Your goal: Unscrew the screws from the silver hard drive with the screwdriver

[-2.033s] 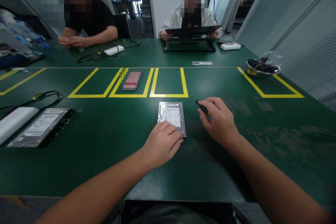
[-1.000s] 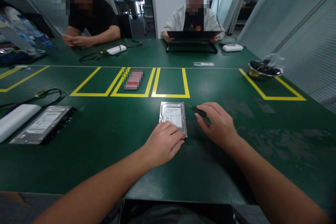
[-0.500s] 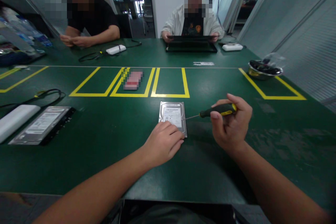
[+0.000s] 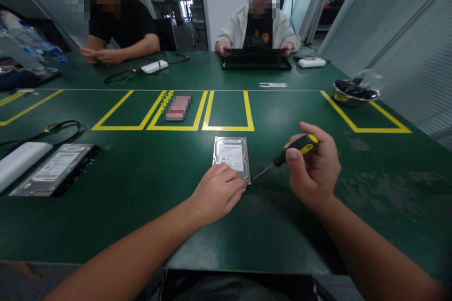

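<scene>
From the head view, the flat silver rectangular hard drive [image 4: 231, 155] lies on the green table [image 4: 141, 207] straight ahead of the left hand [image 4: 218, 193], its long axis running away from the person. That hand rests loosely curled with fingertips on the drive's near edge, hiding that corner. Just right of the drive, the right hand [image 4: 312, 169] is closed around the black-and-yellow-handled screwdriver [image 4: 294, 149], whose thin shaft slants down-left toward the drive's near right corner. The tip is too fine to make out, so I cannot tell whether it touches.
</scene>
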`<action>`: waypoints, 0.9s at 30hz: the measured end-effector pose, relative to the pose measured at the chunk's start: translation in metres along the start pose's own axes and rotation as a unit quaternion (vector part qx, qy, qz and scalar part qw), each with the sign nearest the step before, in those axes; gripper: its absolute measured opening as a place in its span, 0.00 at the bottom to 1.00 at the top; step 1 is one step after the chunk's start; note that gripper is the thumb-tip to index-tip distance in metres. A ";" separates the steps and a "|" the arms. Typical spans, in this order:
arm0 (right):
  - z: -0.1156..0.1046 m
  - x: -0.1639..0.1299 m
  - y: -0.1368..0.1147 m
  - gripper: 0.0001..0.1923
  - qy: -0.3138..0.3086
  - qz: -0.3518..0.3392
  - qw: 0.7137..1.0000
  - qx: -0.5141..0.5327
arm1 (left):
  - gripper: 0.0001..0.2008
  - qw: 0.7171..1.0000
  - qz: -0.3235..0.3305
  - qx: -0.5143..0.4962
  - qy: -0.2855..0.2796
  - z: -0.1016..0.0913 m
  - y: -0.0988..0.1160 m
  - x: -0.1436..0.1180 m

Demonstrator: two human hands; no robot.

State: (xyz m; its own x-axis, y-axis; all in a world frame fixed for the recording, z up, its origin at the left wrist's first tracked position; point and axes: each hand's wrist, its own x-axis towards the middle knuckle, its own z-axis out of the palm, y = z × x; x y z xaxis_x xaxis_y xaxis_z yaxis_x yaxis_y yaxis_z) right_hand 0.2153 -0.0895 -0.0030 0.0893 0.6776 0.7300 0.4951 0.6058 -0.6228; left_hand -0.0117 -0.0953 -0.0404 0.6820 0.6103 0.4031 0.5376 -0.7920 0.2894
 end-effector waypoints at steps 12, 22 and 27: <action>0.000 -0.007 0.002 0.20 -0.074 -0.013 0.997 -0.021 | 0.09 0.999 0.024 0.019 0.022 0.000 0.000 0.001; 0.001 -0.007 0.001 0.20 -0.075 -0.019 0.996 -0.051 | 0.09 0.999 0.030 0.022 0.024 0.001 0.000 0.001; 0.002 -0.008 0.002 0.20 -0.086 -0.031 0.994 -0.058 | 0.10 0.999 0.024 0.020 0.019 0.001 0.000 0.001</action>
State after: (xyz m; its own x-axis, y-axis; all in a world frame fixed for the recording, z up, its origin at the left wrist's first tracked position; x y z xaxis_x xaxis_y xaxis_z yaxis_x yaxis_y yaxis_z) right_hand 0.2144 -0.0926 -0.0105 -0.0885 0.7083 0.7003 0.5920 0.6028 -0.5349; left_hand -0.0108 -0.0950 -0.0408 0.6884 0.5698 0.4488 0.5245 -0.8185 0.2346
